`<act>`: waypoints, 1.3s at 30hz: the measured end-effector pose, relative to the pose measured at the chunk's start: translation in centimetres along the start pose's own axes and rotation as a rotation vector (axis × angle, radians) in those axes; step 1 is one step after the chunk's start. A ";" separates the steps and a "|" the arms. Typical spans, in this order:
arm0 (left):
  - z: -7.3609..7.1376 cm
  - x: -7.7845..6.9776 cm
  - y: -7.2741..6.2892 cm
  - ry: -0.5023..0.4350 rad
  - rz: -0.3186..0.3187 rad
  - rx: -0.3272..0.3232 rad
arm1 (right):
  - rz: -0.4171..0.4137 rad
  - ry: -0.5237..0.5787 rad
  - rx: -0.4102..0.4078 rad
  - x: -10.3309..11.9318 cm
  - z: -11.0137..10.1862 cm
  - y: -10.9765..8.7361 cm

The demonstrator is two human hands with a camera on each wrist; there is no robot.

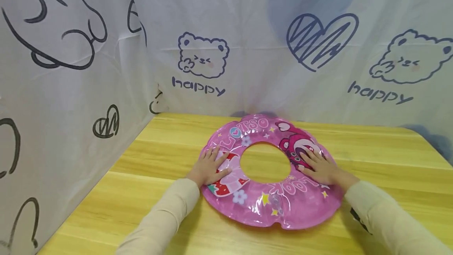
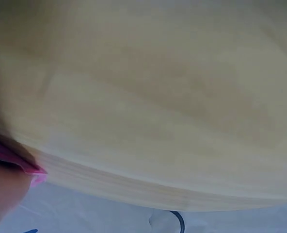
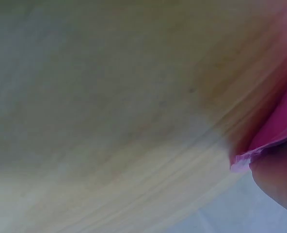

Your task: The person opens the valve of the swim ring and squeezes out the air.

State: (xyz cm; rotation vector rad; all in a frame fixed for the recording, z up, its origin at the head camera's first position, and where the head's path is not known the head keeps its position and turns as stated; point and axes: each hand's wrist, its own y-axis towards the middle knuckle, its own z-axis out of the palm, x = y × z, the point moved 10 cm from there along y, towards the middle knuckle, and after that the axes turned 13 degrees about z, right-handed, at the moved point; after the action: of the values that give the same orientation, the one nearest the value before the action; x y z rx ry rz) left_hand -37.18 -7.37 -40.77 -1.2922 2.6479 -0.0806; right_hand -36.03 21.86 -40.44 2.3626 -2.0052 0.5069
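Observation:
A pink inflatable swim ring (image 1: 255,207) with printed bears, stars and strawberries lies flat on the table, its hole in the middle. On its left side rests my left hand (image 1: 211,167), palm down with the fingers spread and straight. My right hand (image 1: 321,168) lies the same way across the right side, over the printed bear. A clear round valve (image 1: 275,200) shows on the ring's near side. In the left wrist view only the ring's edge (image 2: 17,160) and part of the hand appear at the lower left. The right wrist view shows the pink edge (image 3: 279,121) under the hand.
The wood-grain table (image 1: 116,196) extends around the ring on all sides. A white cloth (image 1: 255,70) printed with bears, hearts and "happy" hangs behind the far edge, and another printed cloth (image 1: 70,101) hangs along the left.

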 end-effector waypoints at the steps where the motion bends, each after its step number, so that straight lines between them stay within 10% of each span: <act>1: 0.0 0.0 0.1 0.003 0.001 -0.009 | 0.002 -0.003 0.003 -0.1 0.1 0.0; 12: -1.1 -1.4 -0.4 0.125 0.104 -0.154 | -0.043 -0.145 -0.209 1.0 -1.0 -0.7; 26: 0.8 -2.5 -0.7 0.054 0.133 -0.004 | 0.008 -0.076 -0.108 0.7 0.4 -0.7; 33: -0.6 -3.9 -0.9 0.206 0.202 -0.091 | -0.099 -0.226 -0.331 2.9 -2.0 -2.0; 39: -1.5 -6.6 -2.0 0.076 0.301 -0.145 | -0.167 -0.043 -0.190 4.9 -1.3 -3.8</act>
State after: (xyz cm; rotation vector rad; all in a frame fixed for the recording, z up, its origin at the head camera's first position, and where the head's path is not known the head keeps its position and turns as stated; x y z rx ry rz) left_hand -31.93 -3.47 -38.07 -0.9291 2.9269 0.1092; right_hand -32.08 18.10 -37.19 2.4131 -1.7607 0.2507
